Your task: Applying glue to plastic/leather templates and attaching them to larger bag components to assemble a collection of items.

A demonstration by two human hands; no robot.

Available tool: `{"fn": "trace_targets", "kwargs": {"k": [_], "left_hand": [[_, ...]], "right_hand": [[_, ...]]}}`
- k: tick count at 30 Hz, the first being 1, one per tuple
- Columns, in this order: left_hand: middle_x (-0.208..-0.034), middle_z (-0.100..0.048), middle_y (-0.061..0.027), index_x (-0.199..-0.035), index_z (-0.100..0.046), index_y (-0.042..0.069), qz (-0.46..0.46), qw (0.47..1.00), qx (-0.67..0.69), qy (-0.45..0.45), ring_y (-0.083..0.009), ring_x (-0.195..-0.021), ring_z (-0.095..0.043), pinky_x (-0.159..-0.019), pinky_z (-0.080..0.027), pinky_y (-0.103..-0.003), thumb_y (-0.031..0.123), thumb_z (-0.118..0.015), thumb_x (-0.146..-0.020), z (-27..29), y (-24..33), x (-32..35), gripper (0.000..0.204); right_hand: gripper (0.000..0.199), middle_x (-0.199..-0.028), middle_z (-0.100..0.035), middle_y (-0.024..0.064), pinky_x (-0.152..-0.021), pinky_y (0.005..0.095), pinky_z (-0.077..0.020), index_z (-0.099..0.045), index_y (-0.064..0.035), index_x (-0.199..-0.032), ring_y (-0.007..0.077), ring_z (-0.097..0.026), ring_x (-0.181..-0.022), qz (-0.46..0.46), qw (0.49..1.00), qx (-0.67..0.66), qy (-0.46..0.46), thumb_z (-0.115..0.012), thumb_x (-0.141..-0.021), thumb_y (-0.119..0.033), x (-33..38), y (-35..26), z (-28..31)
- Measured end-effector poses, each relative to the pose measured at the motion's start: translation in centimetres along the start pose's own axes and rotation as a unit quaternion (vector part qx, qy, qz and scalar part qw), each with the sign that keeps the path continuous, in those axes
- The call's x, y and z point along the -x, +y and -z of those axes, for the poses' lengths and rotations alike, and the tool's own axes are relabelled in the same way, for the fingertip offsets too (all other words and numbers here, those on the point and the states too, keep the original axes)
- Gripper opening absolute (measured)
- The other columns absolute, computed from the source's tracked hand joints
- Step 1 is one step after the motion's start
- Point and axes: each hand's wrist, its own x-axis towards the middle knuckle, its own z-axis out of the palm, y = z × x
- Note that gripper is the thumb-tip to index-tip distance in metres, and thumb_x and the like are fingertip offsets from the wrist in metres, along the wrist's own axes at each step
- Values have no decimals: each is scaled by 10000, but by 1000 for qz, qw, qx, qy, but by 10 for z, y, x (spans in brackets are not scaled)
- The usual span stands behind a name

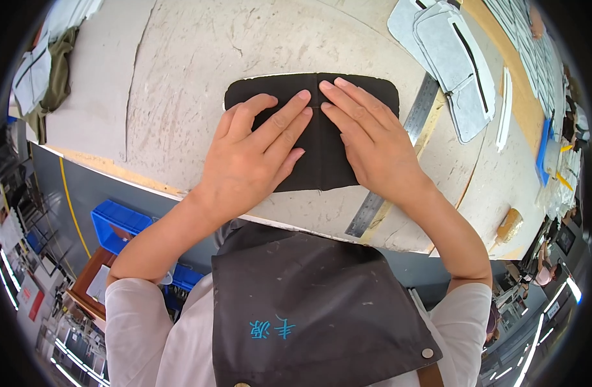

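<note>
While left hand (254, 148) and right hand (376, 145) lie, grips spread, on black fabric (328, 151) at the table's (186, 58) 12 o'clock, flattening its centre seam (318, 138) seems underway, next stroke likely needing even pressure.

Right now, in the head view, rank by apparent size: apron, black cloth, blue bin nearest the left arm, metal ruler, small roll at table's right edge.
1. Apron
2. Black cloth
3. Blue bin and metal ruler: too alike to rank, both partly hidden
4. Small roll
</note>
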Motion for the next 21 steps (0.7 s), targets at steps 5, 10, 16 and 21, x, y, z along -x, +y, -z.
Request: {"fn": "trace_targets", "kwargs": {"k": [5,10,16,21], "left_hand": [[-1286,-561,-74,-1144,-612,14,4,999,37,34,-299,-1085,-502,-903,-431,-386,20,-675,-718,-1,-7,4,431],[-1257,-578,-90,-1116,-622,2,5,998,35,42,-316,-1079,-513,-901,-435,-391,-10,-663,-721,3,-8,4,398],[-1252,-582,-82,-1103,-627,6,-11,998,22,57,-317,-1091,-514,-898,-436,-391,-20,-661,-709,3,-13,-7,397],[-1265,-581,-45,-1109,-636,41,-20,998,4,58,-310,-1116,-509,-893,-434,-389,-20,-669,-697,3,-17,-18,418]], "right_hand": [[432,-1299,-530,101,-959,399,-433,-597,18,-1127,284,-475,-1220,-13,1000,-3,28,-572,-696,34,2,0,4],[405,-1237,-554,103,-911,394,-457,-633,-37,-1101,277,-500,-1179,-4,999,0,43,-580,-703,15,4,-4,2],[388,-1186,-556,107,-888,384,-467,-660,-103,-1096,285,-515,-1130,-7,999,6,35,-586,-725,-13,9,-11,-2],[399,-1194,-545,106,-892,382,-463,-663,-113,-1099,284,-508,-1134,-23,999,3,27,-586,-721,-10,11,-14,-3]]}}
